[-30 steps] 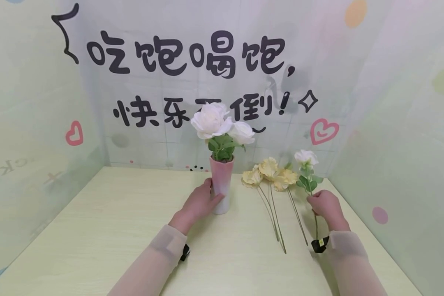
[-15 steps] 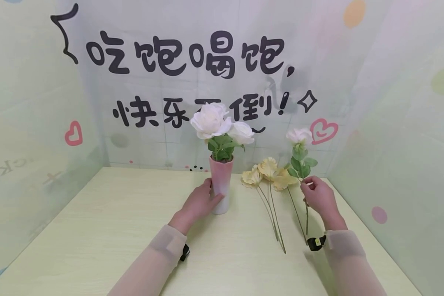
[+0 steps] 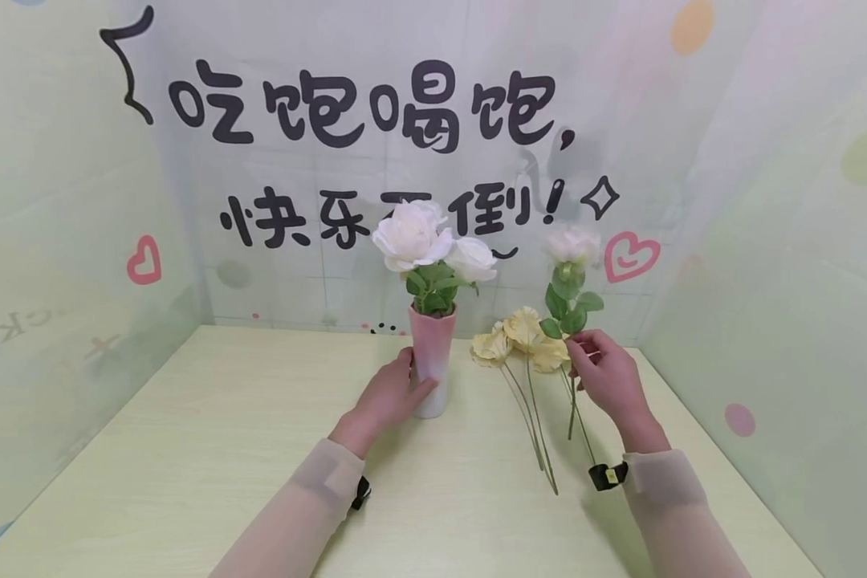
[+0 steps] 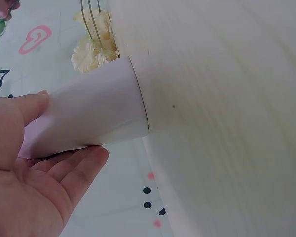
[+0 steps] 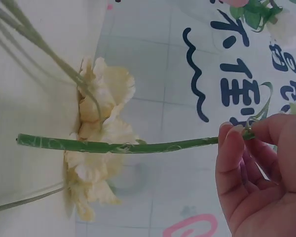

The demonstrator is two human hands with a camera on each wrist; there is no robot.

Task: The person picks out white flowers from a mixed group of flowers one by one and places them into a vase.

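A pink-to-white vase (image 3: 432,341) stands upright on the table, with white roses (image 3: 413,234) and green leaves rising from its mouth. My left hand (image 3: 384,397) holds the vase's lower half, thumb in front and fingers behind; the left wrist view shows the vase base (image 4: 108,106) on the table. Right of it, my right hand (image 3: 610,377) pinches the stem of another white rose (image 3: 573,245), held upright in the air. In the right wrist view the bare green stem (image 5: 118,147) extends below the fingertips, its cut end free.
Several yellow flowers (image 3: 523,329) with thin stems lie on the table (image 3: 224,449) between the vase and my right hand. A printed backdrop (image 3: 318,281) with lettering stands behind the table, and side walls (image 3: 780,321) flank it.
My right hand has lifted the single rose and carried it leftward, nearer the vase and over the yellow flowers' side. My left hand and the vase have stayed in place.
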